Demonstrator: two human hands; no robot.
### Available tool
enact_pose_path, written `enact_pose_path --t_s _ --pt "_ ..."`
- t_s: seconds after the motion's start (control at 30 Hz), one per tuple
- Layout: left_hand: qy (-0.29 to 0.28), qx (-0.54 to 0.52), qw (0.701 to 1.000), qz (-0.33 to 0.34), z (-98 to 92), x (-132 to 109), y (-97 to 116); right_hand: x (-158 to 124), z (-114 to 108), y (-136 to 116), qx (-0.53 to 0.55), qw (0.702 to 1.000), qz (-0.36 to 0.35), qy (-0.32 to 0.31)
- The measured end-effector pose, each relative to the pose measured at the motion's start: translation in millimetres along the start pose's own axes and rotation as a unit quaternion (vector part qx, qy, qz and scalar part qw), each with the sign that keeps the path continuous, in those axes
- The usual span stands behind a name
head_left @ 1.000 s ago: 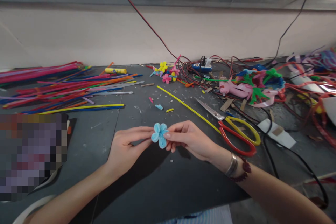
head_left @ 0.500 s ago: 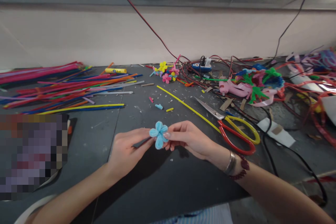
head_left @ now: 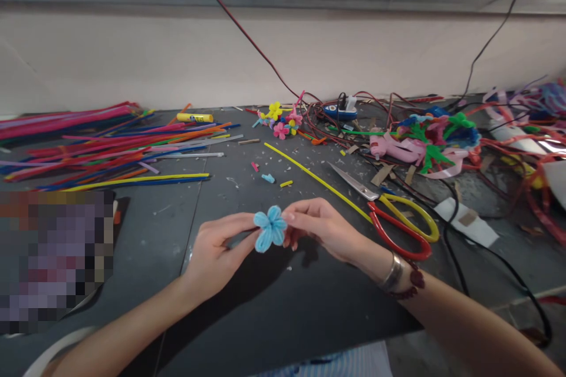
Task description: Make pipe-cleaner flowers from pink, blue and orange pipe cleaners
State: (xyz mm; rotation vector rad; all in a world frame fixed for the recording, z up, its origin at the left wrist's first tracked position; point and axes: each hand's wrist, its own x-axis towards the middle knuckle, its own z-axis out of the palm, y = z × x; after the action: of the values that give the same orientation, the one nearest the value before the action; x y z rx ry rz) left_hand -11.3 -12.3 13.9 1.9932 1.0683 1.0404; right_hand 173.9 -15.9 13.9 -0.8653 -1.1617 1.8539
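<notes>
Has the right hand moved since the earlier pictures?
Yes, slightly: the right hand has shifted up the view, its top edge now closer to the yellow pipe cleaner lying beyond it.

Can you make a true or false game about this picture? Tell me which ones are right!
1. The left hand and right hand both hold a blue pipe-cleaner flower. True.
2. The scissors have green handles. False: their handles are red and yellow.
3. A long yellow pipe cleaner lies near the scissors. True.
4. The silver bangle is on the left wrist. False: it is on the right wrist.
</notes>
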Motion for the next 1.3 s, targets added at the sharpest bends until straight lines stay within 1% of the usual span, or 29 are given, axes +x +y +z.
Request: enact_pose_path --t_s 0.1,0.23,0.43,0.53,0.6,0.67,0.73,0.8,0.9,1.07,1.2,1.3 --pt "0.005 -0.008 1.0 0.001 -0.1 0 0 1 -3 0 0.006 1.0 -0.005 0.009" --pt "-0.003 -0.018 1.0 -0.001 -0.9 0 -1 2 -3 4 0.02 1.0 -0.007 -0.002" --pt "-0.03 -0.089 0.993 -0.074 -2.8 2 2 0 -2 6 -0.006 0.999 -0.033 -0.024" --pt "-0.034 -0.105 0.991 -0.078 -3.7 3 0 0 -3 4 -0.021 0.999 -0.035 -0.032" --pt "-0.042 -0.104 0.992 -0.064 -3.9 3 -1 0 -4 1 -0.042 0.998 -0.038 -0.021" --pt "-0.057 -0.098 0.992 -0.052 -3.5 3 -2 -1 -5 -1 -0.067 0.997 -0.048 0.001" --pt "-0.067 -0.102 0.99 -0.065 -2.5 3 -2 -1 -5 -4 -0.084 0.994 -0.06 0.021" --pt "-0.056 -0.135 0.984 -0.101 -1.2 3 -1 -1 -6 -5 -0.09 0.994 -0.064 0.026" --pt "-0.041 -0.196 0.968 -0.149 -0.2 3 -2 -1 -6 -5 -0.085 0.995 -0.051 0.022" --pt "-0.078 -0.248 0.953 -0.154 -1.2 3 -11 0 -7 -5 -0.061 0.998 -0.032 0.002" --pt "-0.118 -0.302 0.928 -0.186 -0.4 3 -16 0 -8 -4 -0.026 0.999 -0.004 -0.038" --pt "-0.13 -0.338 0.911 -0.198 0.8 3 -15 -1 -8 0 0.032 0.997 0.015 -0.064"
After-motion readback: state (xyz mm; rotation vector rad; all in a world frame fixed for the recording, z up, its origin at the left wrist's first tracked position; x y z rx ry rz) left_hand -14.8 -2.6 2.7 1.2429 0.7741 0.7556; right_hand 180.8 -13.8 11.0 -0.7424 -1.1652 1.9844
